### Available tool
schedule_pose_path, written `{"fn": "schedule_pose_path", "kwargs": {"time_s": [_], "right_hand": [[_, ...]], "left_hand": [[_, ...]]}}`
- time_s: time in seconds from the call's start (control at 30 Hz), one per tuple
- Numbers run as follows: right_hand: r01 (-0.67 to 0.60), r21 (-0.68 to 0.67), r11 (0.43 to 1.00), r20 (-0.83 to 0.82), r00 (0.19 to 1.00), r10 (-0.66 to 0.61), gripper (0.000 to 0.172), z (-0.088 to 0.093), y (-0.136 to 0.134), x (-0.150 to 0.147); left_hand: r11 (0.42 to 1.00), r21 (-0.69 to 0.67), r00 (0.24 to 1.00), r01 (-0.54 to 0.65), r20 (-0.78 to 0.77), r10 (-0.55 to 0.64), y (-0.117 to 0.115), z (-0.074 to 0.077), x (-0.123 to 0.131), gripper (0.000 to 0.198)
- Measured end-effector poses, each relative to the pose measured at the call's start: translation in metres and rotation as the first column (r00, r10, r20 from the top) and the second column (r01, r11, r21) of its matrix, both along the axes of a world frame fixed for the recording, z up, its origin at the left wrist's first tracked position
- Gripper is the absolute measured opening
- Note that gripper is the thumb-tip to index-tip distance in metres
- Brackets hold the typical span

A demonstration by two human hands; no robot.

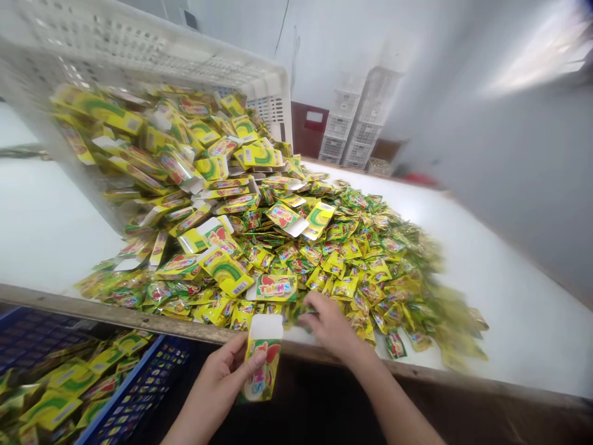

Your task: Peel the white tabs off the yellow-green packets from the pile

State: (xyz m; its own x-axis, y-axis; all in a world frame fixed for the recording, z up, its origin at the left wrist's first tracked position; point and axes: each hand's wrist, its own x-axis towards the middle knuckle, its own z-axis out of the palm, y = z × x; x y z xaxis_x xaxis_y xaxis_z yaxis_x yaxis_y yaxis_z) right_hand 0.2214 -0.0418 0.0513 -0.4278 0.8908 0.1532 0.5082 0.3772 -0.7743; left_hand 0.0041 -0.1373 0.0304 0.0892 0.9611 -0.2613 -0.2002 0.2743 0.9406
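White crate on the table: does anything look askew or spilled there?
Yes. The crate looks tipped, with boxes spilling from its mouth among loose sachets on the table. Boxes and sachets lying jumbled together looks untidy, though it may be deliberate.

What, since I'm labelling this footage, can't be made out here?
All in the head view:
Contents of the box in the left hand: hidden by its walls.
What, if anything, the right hand holds: its fingers cover the spot.
The rest of the blue basket: cut off by the left and bottom edges.
Print on the rightmost packets: smeared by blur.
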Motion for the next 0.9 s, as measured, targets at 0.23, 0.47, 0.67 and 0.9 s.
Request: {"fn": "schedule_pose_path", "kwargs": {"time_s": [0.23,0.47,0.67,0.9], "right_hand": [[0.208,-0.07,0.976,-0.379,0.899,-0.219,0.027,0.015,-0.056,-0.028],[0.03,-0.087,0.996,-0.068,0.997,-0.036,0.024,0.021,-0.072,-0.016],[-0.062,-0.206,0.977,0.075,0.994,0.079,0.014,0.035,-0.076,-0.012],[-0.349,-0.252,0.903,0.185,0.898,0.399,0.012,0.045,-0.076,-0.015]], "left_hand": [[0.991,0.012,0.986,0.13,0.108,-0.131,-0.013,0.003,0.031,0.039],[0.993,-0.029,0.993,0.111,0.045,-0.11,-0.034,-0.012,0.036,0.027],[0.99,-0.06,0.988,0.127,0.091,-0.122,-0.053,-0.011,0.043,0.029],[0.984,-0.052,0.978,0.173,0.126,-0.166,-0.061,-0.009,0.042,0.029]]}}
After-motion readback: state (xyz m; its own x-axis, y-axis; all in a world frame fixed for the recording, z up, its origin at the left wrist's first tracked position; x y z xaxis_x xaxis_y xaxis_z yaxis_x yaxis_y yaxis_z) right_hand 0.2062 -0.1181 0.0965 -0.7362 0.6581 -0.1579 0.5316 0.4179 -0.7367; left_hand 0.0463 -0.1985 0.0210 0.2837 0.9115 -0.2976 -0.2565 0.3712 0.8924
